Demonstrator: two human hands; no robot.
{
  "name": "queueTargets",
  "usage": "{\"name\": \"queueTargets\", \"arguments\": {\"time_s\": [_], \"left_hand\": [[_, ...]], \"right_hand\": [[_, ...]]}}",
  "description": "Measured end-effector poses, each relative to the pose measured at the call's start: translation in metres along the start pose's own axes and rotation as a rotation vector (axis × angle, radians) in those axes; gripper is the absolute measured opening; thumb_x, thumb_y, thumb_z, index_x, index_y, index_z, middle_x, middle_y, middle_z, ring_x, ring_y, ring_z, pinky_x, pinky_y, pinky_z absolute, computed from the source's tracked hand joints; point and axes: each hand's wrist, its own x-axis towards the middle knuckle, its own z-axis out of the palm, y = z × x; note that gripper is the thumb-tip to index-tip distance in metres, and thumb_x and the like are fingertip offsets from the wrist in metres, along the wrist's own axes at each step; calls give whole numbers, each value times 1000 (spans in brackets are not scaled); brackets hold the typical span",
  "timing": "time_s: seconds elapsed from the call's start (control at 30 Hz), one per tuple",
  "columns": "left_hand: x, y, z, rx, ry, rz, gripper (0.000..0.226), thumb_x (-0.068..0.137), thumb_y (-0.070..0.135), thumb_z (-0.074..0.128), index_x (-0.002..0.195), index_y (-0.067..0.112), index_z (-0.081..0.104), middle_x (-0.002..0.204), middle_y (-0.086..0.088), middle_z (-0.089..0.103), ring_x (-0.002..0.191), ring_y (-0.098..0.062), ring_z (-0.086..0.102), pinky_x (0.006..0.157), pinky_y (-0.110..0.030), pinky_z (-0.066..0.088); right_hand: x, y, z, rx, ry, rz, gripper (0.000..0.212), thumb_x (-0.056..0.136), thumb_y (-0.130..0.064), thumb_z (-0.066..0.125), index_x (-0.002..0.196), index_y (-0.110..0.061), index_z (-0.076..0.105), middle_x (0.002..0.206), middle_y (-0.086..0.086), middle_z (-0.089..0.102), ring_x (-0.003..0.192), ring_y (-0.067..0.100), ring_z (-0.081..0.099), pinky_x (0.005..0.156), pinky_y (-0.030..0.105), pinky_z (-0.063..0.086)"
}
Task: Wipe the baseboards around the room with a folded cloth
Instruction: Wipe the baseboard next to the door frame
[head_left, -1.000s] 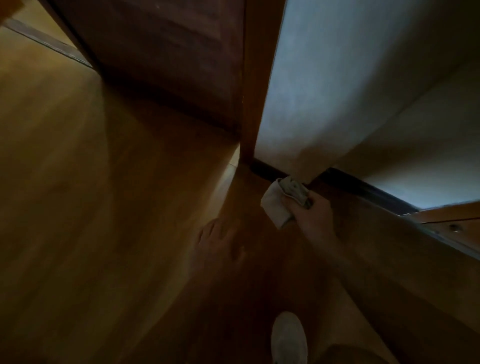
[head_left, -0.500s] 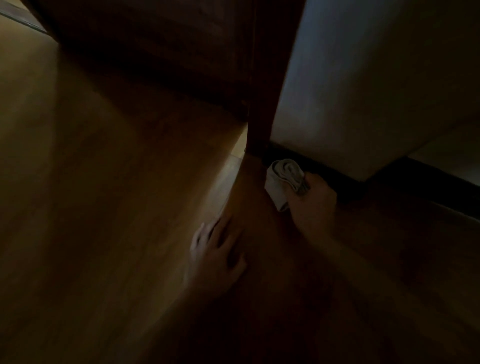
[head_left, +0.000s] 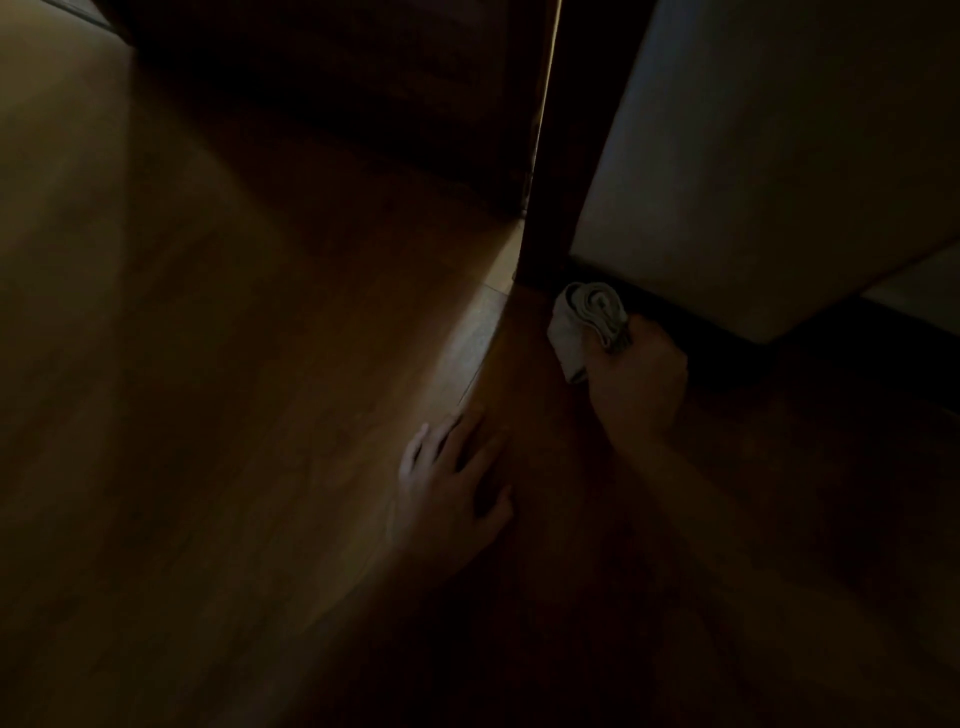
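Cloth (head_left: 587, 322), looking soft, light and liable to unfold, is sitting at the baseboard (head_left: 722, 348) beside the door frame (head_left: 556, 208), your right grip (head_left: 636, 376) curling round its folded bulk, where holding suits it, your left grip (head_left: 452, 483) lying spread on the floor (head_left: 260, 415).

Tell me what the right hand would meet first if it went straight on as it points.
Probably the dark door frame post, just beyond the folded cloth that the right hand grips; depth is unclear here.
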Motion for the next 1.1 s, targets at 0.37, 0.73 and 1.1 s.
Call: {"name": "queueTargets", "arguments": {"time_s": [0.37, 0.73, 1.1], "left_hand": [[1, -84, -54, 339, -295, 78, 70, 95, 75, 4, 157, 46, -8, 168, 4, -13, 154, -17, -13, 123, -45, -6], [-11, -87, -45, 307, -204, 76, 69, 98, 69, 9, 160, 40, 11, 169, 1, 2, 155, -20, -1, 125, -51, 6], [-10, -87, -42, 314, -183, 81, 67, 98, 66, 14, 160, 39, 14, 169, -1, 10, 155, -22, 6, 124, -51, 8]], "right_hand": [[-6, 1, -1, -16, 75, 47, 33, 89, -30, 66, 65, -11, 52, 66, 1, 50, 60, 21, 54, 50, 23, 35], [-4, 2, -7, -117, 57, 44, 33, 89, -31, 66, 67, -10, 53, 70, 8, 57, 63, 24, 57, 52, 25, 40], [-4, -2, -7, -149, 33, 88, 34, 90, -34, 64, 67, -13, 53, 66, 0, 50, 62, 19, 54, 50, 23, 38]]}}
